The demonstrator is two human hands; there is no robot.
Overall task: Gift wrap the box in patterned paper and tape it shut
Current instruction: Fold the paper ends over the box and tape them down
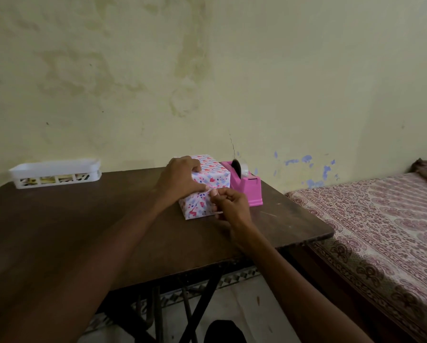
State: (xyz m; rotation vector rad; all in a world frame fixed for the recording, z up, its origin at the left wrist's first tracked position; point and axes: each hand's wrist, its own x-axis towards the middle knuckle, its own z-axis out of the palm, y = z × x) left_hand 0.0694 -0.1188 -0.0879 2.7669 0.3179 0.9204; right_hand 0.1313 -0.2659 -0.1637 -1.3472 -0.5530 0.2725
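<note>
Two bare forearms reach in from the bottom edge toward a small oblong box [215,173] on a dark brown worktop [84,219]. It lies lengthwise toward the far right of the worktop, just beside a pink tape dispenser [250,191].

White paper [197,206], printed with pink and red hearts and small blue marks, covers every visible side. The near end face is folded flat, with diagonal creases.

On the box's top, the left hand [180,180] has its grip clamped, fingers curled over it and thumb along the near upper edge. Just beside it, the right hand [228,204] pinches the paper at that edge, grip closed, possibly with a strip of clear tape.

A white basket [55,173] sits far left, and a patterned bed [380,219] is on the right.
</note>
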